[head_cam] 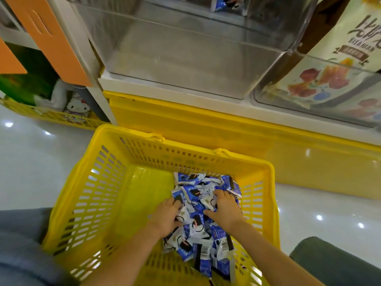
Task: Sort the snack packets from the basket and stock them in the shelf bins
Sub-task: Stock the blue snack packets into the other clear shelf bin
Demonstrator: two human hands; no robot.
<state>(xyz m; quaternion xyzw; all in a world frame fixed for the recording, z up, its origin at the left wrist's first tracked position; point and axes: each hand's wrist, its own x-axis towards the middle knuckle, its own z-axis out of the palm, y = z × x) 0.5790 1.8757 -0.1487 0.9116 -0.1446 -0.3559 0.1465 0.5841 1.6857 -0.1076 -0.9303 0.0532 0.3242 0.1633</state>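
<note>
A yellow slotted plastic basket (97, 195) stands on the floor in front of me. Several small blue-and-white snack packets (203, 238) lie heaped in its right half. My left hand (167, 216) presses into the pile's left side, fingers curled among packets. On the pile's right side lies my right hand (225, 207), fingers spread over the wrappers. Whether either hand has closed on a packet is hidden by the fingers. Above the basket, a clear shelf bin (185, 52) looks empty.
A second clear bin (321, 87) at the right holds large snack bags. Below the bins runs a yellow shelf base (185, 118). An orange panel (51, 38) and another yellow basket (51, 115) with toys sit at the left. My knees flank the basket on the glossy floor.
</note>
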